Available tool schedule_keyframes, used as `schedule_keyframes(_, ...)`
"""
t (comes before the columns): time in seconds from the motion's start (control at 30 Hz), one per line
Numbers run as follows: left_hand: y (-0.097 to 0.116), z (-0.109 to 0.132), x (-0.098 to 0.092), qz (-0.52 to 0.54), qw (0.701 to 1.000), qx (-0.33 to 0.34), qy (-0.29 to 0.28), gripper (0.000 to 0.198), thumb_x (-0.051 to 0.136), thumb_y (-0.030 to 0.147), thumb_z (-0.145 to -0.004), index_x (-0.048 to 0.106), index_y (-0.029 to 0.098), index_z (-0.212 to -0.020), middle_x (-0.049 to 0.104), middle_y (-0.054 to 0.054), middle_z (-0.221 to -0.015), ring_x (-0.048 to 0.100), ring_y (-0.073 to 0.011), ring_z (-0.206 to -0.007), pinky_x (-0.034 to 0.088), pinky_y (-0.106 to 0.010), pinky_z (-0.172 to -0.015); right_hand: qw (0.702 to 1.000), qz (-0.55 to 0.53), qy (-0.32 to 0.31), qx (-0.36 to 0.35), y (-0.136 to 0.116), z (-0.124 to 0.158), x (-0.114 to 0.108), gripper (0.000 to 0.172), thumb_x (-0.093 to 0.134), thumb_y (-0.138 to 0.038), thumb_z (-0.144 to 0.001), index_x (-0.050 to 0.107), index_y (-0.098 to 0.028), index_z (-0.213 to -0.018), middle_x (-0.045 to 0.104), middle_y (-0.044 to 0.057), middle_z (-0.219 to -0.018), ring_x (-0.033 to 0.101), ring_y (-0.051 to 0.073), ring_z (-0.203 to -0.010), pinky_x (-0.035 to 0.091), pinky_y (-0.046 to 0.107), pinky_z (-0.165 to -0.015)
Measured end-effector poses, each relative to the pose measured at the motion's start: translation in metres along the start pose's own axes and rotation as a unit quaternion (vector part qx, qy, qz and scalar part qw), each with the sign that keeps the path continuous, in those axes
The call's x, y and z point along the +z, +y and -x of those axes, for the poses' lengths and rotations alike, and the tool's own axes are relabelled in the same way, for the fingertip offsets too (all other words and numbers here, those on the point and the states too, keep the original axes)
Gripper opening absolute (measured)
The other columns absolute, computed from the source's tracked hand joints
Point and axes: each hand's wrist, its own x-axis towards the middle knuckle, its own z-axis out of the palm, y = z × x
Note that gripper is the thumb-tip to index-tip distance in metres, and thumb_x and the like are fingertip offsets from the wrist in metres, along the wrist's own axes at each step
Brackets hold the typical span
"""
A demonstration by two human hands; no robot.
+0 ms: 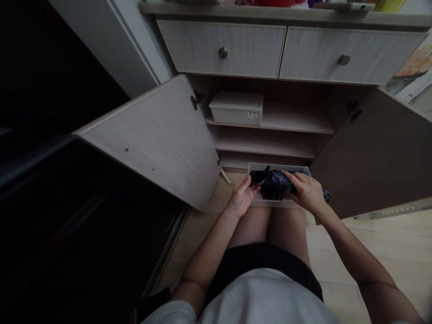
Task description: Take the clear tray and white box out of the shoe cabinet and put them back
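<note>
A folded umbrella [278, 180], dark blue with a light pattern, lies crosswise between my hands above a clear plastic bin [254, 203]. My right hand [305, 189] is wrapped over the umbrella's middle, and its patterned end sticks out to the right. With closed fingers, my left hand [243, 195] grips the black end on the left side. Beneath the umbrella, some dark things in the bin show only in part. The bin sits at my thighs, in front of the cabinet's lowest shelf.
Both cabinet doors stand open, the left door [158, 144] and the right door [374, 153] flanking me. A white lidded box [236, 109] rests on the upper shelf [297, 120]. Two drawers with round knobs [222, 52] are above, under a countertop [270, 15] bearing several things.
</note>
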Motion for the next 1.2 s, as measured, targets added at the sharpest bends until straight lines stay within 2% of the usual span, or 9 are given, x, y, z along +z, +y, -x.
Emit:
schedule_keyframes(0.13, 0.000, -0.003, -0.002, -0.035, 0.999, 0.015, -0.015, 0.029, 0.079, 0.035, -0.076, 0.071, 0.017, -0.097, 0.073, -0.005, -0.098, 0.067, -0.0126, -0.079, 0.053, -0.024, -0.072, 1.000, 0.024, -0.013, -0.008, 0.000, 0.002, -0.011, 0.057, 0.059, -0.025, -0.086, 0.049, -0.027, -0.143, 0.065, 0.010, -0.100, 0.056, 0.025, -0.084, 0.043, 0.035, -0.072)
schedule_keyframes(0.3, 0.001, -0.005, 0.002, -0.140, 0.983, 0.115, -0.017, 0.043, 0.088, 0.035, -0.064, 0.072, 0.019, -0.101, 0.073, -0.005, -0.103, 0.067, -0.0176, -0.095, 0.053, -0.027, -0.085, 0.998, 0.052, -0.032, -0.013, -0.008, 0.001, -0.019, 0.057, 0.053, -0.013, -0.087, 0.052, -0.030, -0.141, 0.064, 0.010, -0.092, 0.051, 0.024, -0.080, 0.037, 0.036, -0.073)
schedule_keyframes(0.43, 0.004, -0.008, 0.001, -0.226, 0.961, 0.154, -0.034, 0.048, 0.087, 0.040, -0.065, 0.070, 0.018, -0.105, 0.073, -0.008, -0.104, 0.067, -0.0187, -0.098, 0.053, -0.029, -0.089, 0.996, 0.089, -0.021, -0.011, -0.014, 0.000, -0.022, 0.055, 0.050, -0.015, -0.090, 0.051, -0.028, -0.143, 0.063, 0.011, -0.094, 0.049, 0.024, -0.079, 0.034, 0.035, -0.071)
schedule_keyframes(0.6, 0.013, -0.018, -0.006, -0.268, 0.950, 0.134, -0.084, 0.054, 0.087, 0.044, -0.064, 0.068, 0.014, -0.105, 0.073, -0.009, -0.102, 0.068, -0.0179, -0.093, 0.055, -0.028, -0.084, 0.984, 0.172, -0.017, -0.029, -0.020, 0.002, -0.021, 0.048, 0.049, -0.015, -0.093, 0.052, -0.023, -0.140, 0.063, 0.008, -0.094, 0.047, 0.020, -0.078, 0.029, 0.033, -0.068)
schedule_keyframes(0.83, 0.020, -0.035, -0.013, -0.333, 0.930, 0.079, -0.138, 0.055, 0.080, 0.055, -0.068, 0.067, 0.011, -0.100, 0.072, -0.007, -0.085, 0.067, -0.0146, -0.068, 0.056, -0.026, -0.064, 0.980, 0.194, -0.028, -0.042, -0.024, -0.001, -0.026, 0.048, 0.048, -0.011, -0.093, 0.053, -0.022, -0.139, 0.064, 0.009, -0.094, 0.050, 0.020, -0.078, 0.030, 0.033, -0.067)
schedule_keyframes(0.97, 0.024, -0.037, -0.013, -0.394, 0.876, 0.213, -0.176, 0.050, 0.080, 0.049, -0.071, 0.069, 0.014, -0.106, 0.071, -0.011, -0.104, 0.068, -0.0196, -0.093, 0.056, -0.031, -0.081, 0.988, 0.130, -0.076, -0.024, -0.020, -0.007, -0.035, 0.048, 0.051, -0.014, -0.091, 0.054, -0.021, -0.138, 0.067, 0.009, -0.096, 0.057, 0.021, -0.080, 0.035, 0.031, -0.066)
schedule_keyframes(1.07, 0.032, -0.035, -0.012, -0.425, 0.815, 0.313, -0.240, 0.039, 0.078, 0.036, -0.078, 0.070, 0.020, -0.112, 0.069, -0.011, -0.115, 0.064, -0.0212, -0.110, 0.052, -0.036, -0.095, 0.991, -0.017, -0.129, 0.011, -0.012, -0.011, -0.034, 0.050, 0.060, -0.025, -0.086, 0.056, -0.022, -0.135, 0.070, 0.006, -0.102, 0.063, 0.020, -0.083, 0.041, 0.028, -0.066)
schedule_keyframes(1.13, 0.036, -0.035, -0.011, -0.426, 0.794, 0.316, -0.298, 0.039, 0.074, 0.034, -0.082, 0.067, 0.024, -0.119, 0.066, -0.012, -0.125, 0.060, -0.0222, -0.120, 0.048, -0.039, -0.103, 0.982, -0.103, -0.159, 0.022, -0.007, -0.013, -0.029, 0.051, 0.063, -0.029, -0.083, 0.056, -0.023, -0.133, 0.072, 0.004, -0.104, 0.065, 0.020, -0.084, 0.043, 0.026, -0.067)
schedule_keyframes(1.2, 0.036, -0.035, -0.010, -0.412, 0.800, 0.289, -0.326, 0.053, 0.073, 0.043, -0.081, 0.060, 0.026, -0.130, 0.057, -0.015, -0.138, 0.056, -0.0248, -0.126, 0.049, -0.039, -0.102, 0.982, -0.112, -0.151, 0.031, -0.004, -0.014, -0.023, 0.051, 0.064, -0.029, -0.082, 0.057, -0.024, -0.133, 0.071, 0.004, -0.108, 0.066, 0.020, -0.086, 0.045, 0.026, -0.068)
